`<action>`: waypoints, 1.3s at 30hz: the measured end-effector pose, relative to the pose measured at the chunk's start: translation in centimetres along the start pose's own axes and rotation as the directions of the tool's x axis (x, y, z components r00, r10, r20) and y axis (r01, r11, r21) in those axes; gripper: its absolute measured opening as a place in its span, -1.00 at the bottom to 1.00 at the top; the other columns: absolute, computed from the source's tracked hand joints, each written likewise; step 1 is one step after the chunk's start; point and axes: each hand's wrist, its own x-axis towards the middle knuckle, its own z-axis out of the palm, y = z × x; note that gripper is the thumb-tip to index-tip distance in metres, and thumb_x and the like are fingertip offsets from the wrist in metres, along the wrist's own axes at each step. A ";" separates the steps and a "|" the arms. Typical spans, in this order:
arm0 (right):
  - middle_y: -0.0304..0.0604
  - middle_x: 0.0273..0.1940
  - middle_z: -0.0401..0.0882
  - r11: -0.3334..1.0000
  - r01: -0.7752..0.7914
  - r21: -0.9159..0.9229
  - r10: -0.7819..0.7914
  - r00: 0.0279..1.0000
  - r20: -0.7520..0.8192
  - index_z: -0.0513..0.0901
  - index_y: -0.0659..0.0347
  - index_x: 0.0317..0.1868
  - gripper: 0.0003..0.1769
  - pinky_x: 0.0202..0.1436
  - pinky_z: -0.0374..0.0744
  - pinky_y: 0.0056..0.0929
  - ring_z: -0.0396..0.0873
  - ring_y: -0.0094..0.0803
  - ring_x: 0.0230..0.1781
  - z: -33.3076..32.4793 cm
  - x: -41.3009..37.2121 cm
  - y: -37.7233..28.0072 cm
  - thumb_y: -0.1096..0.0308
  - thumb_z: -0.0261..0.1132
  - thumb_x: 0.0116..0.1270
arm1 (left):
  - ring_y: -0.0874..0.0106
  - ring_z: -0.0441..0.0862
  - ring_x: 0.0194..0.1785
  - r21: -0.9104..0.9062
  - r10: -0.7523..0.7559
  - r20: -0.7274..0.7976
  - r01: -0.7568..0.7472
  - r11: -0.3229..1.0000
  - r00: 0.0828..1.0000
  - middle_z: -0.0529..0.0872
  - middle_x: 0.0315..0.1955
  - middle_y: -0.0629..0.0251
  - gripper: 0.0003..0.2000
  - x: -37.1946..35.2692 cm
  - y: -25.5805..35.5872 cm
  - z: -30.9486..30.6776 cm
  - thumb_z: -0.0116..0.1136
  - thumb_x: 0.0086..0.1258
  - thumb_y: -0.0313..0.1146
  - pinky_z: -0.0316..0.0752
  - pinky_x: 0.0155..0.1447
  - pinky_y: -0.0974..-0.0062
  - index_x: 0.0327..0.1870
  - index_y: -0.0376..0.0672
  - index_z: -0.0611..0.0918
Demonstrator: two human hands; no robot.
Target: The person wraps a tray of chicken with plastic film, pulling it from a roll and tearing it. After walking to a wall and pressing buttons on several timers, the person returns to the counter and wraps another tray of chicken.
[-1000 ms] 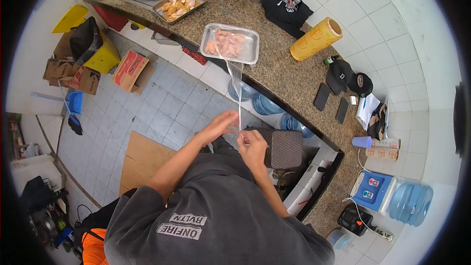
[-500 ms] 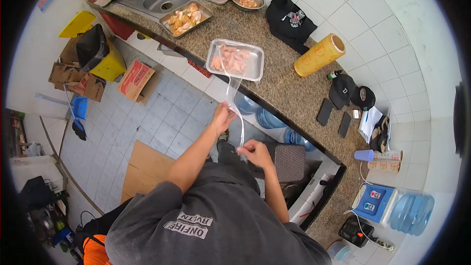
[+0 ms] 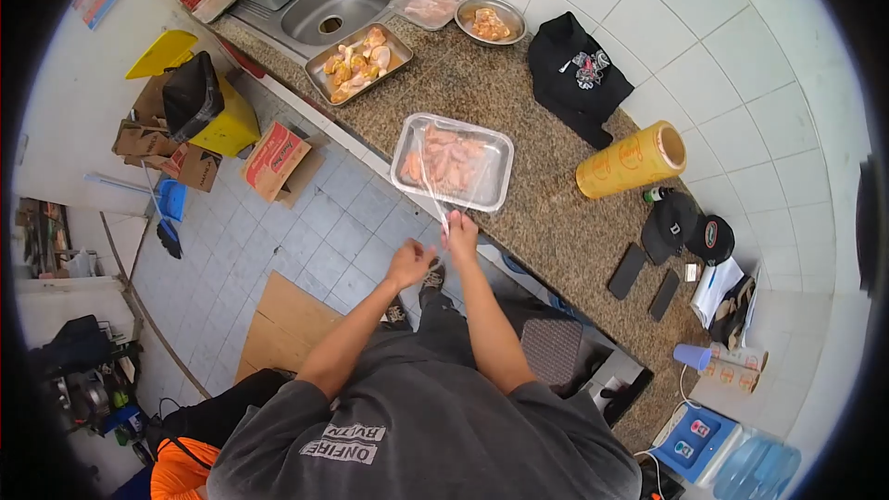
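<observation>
We count two hands, four trays, one bowl, one sink, one film roll, two phones and two caps at right.

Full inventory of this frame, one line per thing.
foil tray: one, silver, raw chicken under film, counter front edge
film tail: one, clear, runs from tray to right hand
steel tray: one, chicken pieces, beside sink
sink: one, steel, far end
bowl: one, steel, near wall
wrap roll: one, yellow, right of foil tray
garment: one, black, by wall
caps: two, black, counter right
phones: two, dark, near caps
left hand: fingers curled, below right hand
right hand: pinching film tail
</observation>
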 end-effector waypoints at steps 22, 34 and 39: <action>-0.21 -0.54 0.62 0.960 0.258 -0.108 -0.278 0.922 -0.268 0.64 0.33 -0.25 -0.68 -0.50 0.45 -0.46 0.53 -0.56 -0.57 3.1 -5.1 0.6 0.22 0.16 0.51 | 0.30 0.69 -0.16 -0.814 -0.279 0.071 0.217 0.539 0.958 0.66 -0.18 0.03 -0.53 8.9 7.1 -5.9 0.15 0.50 -0.12 0.68 -0.05 0.36 0.00 -0.52 0.51; -0.02 -0.59 0.59 0.969 0.177 -0.170 -0.244 0.609 -0.755 0.62 0.33 -0.35 -0.49 -0.45 0.46 -0.14 0.59 -0.19 -0.59 8.8 -0.7 5.2 0.10 -0.03 0.57 | 0.09 0.70 -0.02 -0.765 -0.250 0.357 0.435 0.476 0.900 0.64 -0.10 -0.10 -0.53 10.3 6.9 -7.4 -0.05 0.60 -0.17 0.67 0.05 0.21 0.10 -0.58 0.41; -0.05 -0.56 0.57 0.927 -0.090 -0.365 -0.286 0.460 -0.841 0.60 0.44 -0.34 -0.59 -0.50 0.44 -0.21 0.51 -0.28 -0.58 8.8 2.6 6.4 0.23 0.03 0.46 | 0.07 0.70 -0.02 -0.755 -0.251 0.380 0.455 0.471 0.890 0.65 -0.17 -0.04 -0.59 10.2 6.0 -7.4 -0.03 0.61 -0.24 0.63 0.09 0.20 0.07 -0.57 0.43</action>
